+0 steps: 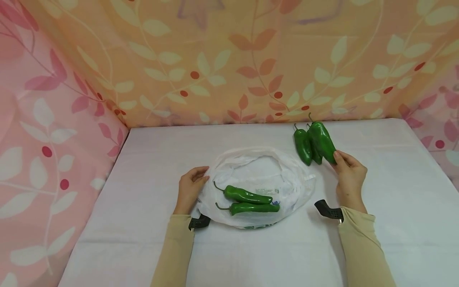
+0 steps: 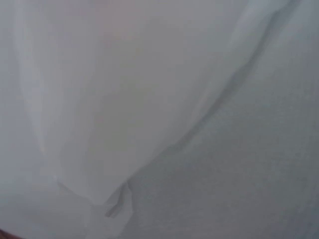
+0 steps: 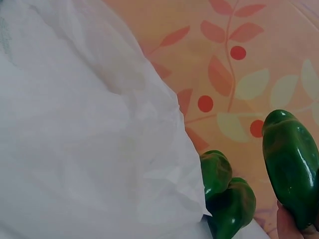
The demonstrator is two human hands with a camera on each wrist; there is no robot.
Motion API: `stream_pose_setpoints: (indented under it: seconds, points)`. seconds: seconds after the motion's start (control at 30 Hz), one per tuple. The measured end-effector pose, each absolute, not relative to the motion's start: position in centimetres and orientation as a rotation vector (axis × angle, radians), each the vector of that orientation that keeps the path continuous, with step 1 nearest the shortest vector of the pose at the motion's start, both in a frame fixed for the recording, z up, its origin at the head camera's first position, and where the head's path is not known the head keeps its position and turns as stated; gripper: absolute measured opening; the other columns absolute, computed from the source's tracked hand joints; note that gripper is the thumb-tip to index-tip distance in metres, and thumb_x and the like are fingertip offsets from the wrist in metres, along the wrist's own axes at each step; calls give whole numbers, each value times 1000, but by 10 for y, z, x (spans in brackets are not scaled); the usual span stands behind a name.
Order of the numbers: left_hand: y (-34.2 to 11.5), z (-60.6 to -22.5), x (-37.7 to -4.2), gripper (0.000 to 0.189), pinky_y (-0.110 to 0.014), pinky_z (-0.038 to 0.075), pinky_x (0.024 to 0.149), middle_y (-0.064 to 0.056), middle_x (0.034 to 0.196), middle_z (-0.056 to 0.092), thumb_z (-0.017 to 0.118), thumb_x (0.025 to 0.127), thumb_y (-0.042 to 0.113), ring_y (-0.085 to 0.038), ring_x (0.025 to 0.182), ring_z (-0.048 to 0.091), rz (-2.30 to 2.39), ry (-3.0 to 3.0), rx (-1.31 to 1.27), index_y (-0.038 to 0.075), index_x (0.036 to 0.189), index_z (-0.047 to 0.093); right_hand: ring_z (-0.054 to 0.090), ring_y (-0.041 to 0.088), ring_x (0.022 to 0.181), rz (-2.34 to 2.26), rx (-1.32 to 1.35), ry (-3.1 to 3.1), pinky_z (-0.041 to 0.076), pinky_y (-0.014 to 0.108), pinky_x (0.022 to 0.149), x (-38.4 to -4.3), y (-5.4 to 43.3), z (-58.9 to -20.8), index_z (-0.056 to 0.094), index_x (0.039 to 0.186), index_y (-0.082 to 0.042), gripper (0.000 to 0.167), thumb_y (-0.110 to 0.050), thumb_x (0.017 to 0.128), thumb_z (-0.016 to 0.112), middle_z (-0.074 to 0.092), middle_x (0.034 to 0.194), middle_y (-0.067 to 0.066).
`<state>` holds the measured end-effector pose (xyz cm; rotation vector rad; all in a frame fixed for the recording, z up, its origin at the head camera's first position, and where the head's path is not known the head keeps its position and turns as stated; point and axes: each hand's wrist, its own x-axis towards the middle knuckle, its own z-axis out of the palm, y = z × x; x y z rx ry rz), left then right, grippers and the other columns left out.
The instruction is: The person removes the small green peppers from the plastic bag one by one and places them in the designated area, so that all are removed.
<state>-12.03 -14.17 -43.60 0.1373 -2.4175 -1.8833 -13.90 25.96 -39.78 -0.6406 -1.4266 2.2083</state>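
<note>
My left hand [image 1: 190,189] holds the left edge of a thin white plastic bag [image 1: 224,157] that lies spread on the table. Two long green peppers [image 1: 247,195] lie side by side within the bag's outline, stems to the left. At the right, the fingertips of my right hand [image 1: 349,175] pinch the lower end of a larger green pepper [image 1: 322,139], its stem pointing away. Two more green peppers [image 1: 303,146] lie just left of that one, partly overlapped by it. The right wrist view shows the held pepper [image 3: 290,164] upright. White plastic [image 2: 114,109] fills much of the left wrist view, blurred.
A white cloth covers the table [image 1: 150,159]. Orange leaf-patterned fabric [image 1: 215,59] rises along the back edge, with pink patterned fabric [image 1: 39,151] at the sides. A black wrist device [image 1: 328,210] sticks out by my right wrist, another [image 1: 200,222] by my left.
</note>
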Motion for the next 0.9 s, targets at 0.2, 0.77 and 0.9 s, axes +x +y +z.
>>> stream_pose_setpoints:
  seconds: [0.2, 0.77, 0.9]
  points:
    - [-142, -435, -120, 28, -35, 46, 91, -13, 111, 66, 68, 86, 3, -22, 104, 62, -1874, -2434, 148, 5, 114, 67, 64, 13, 82, 2207, -651, -1386, 53, 20, 67, -137, 264, -398, 73, 87, 1, 9, 4, 80, 71, 67, 84, 6]
    - [-142, -434, -119, 28, -34, 46, 90, -13, 112, 66, 67, 86, 3, -21, 104, 62, -1896, -2429, 151, 5, 115, 67, 61, 11, 81, 2113, -690, -1405, 52, 16, 61, -137, 276, -403, 74, 87, -2, 8, 3, 80, 71, 67, 79, 1]
    - [-142, -434, -119, 29, -35, 46, 91, -14, 112, 66, 67, 86, 2, -23, 104, 62, -1890, -2427, 147, 5, 115, 67, 60, 11, 80, 2110, -740, -1403, 52, 16, 60, -137, 279, -404, 74, 86, -3, 7, 1, 81, 71, 66, 81, 1]
